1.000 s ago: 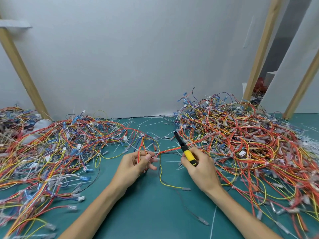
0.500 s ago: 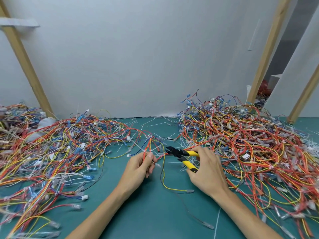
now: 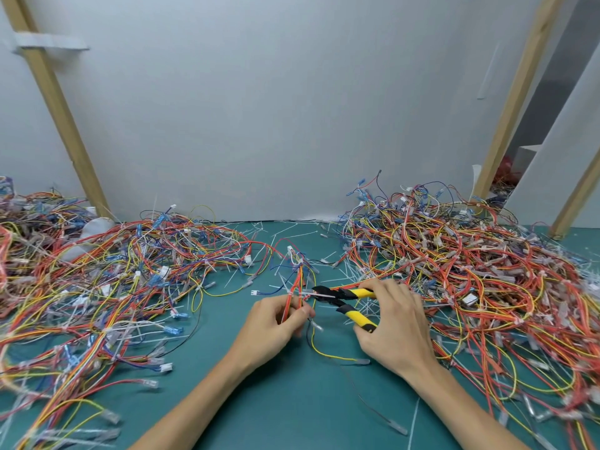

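The left hand [image 3: 276,323] sits near the middle of the green surface [image 3: 292,407], fingers curled round a small wire bundle [image 3: 294,285] of red and orange strands that rises from the fist toward twelve o'clock. At three o'clock from it, just beside, the right hand [image 3: 396,326] grips the yellow-handled cutters [image 3: 339,297], fingers wrapped over both handles, which are spread apart. The cutters point toward nine o'clock, and their black tip meets the bundle just above the left hand's fingers, where a white cable tie crosses the strands. A loose yellow wire [image 3: 324,352] trails from under the left hand toward five o'clock and ends on the surface between the two wrists. A left wire heap [image 3: 130,271] lies at nine o'clock of the hands, and a denser right wire heap [image 3: 470,271] lies at two o'clock, its edge touching the right hand. Cut white ties are scattered at twelve o'clock.
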The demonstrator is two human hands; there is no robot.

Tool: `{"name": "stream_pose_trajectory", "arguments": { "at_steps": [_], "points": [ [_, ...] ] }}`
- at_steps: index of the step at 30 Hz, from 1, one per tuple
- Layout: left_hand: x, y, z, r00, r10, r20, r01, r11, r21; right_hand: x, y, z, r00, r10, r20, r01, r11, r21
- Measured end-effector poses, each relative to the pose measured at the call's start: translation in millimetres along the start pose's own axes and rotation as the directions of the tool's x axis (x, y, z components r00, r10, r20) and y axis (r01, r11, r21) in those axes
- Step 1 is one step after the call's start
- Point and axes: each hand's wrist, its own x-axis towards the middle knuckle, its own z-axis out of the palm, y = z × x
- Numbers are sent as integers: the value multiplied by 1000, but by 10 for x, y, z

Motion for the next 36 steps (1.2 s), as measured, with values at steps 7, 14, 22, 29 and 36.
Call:
{"name": "stream_pose_trajectory", "arguments": {
  "at_steps": [7,14,22,29,36],
  "points": [
    [-8,10,14,999,42,12,-42,999,-13,6,-15,-10,1000,-21,14,21,1000,17],
    [-34,4,32,994,79,73,-75,996,-55,0,-36,-38,998,-65,9,64,997,39],
    [-60,31,93,990,75,118,-57,987,-149,-3,-27,-44,996,-84,34,81,994,72],
    [-76,84,90,993,80,89,-62,980,-187,-15,-20,-47,995,-39,94,39,999,6],
    [-76,109,68,951,195,-239,-168,977,129,5,-21,-117,982,61,179,-79,992,95]
  ]
}}
